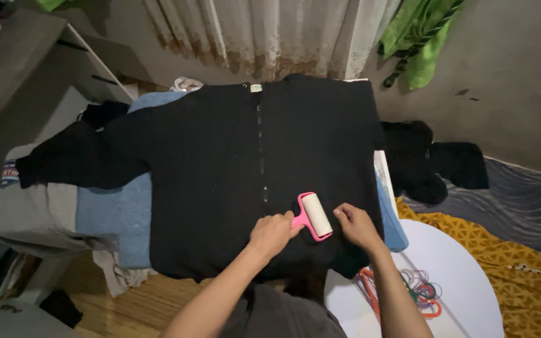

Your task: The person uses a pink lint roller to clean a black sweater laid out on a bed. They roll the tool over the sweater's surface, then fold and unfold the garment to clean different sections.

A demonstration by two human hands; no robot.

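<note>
Rolling the lint roller (315, 215) over the black garment (245, 169), lower middle. Left hand (273, 233) is clamped on its pink handle; right hand (355, 226), at three o'clock, presses the cloth flat, gripping nothing. Advice: keep fabric taut, strokes straight and overlapping.
</note>
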